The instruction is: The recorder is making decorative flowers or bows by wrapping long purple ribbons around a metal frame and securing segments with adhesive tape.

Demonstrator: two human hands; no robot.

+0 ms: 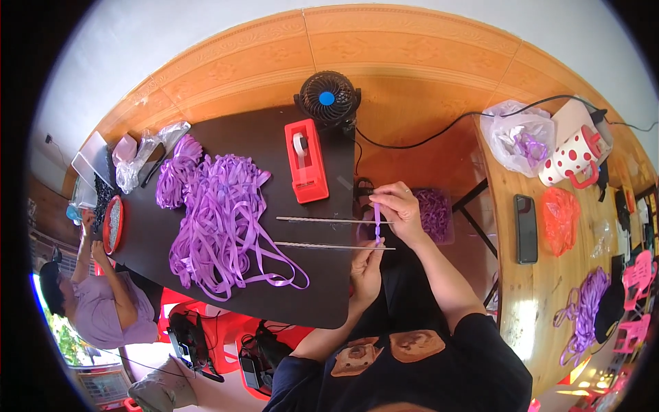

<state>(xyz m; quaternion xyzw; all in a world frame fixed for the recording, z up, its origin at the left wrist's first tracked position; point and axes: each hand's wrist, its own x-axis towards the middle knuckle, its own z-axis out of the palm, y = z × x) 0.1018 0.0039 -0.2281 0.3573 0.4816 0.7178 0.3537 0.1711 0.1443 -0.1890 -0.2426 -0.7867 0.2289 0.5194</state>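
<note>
Pinching purple ribbon (377,218) between both hands' fingers (382,199)

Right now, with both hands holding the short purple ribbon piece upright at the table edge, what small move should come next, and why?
Probably lay the short purple ribbon piece across the two thin metal rods. The right hand pinches its top and the left hand its bottom, stretched taut just beside the rod ends, so a small shift left seems the natural step.

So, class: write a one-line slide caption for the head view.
Both hands, left hand and right hand, stretch a purple ribbon strip beside a ribbon pile.
</note>
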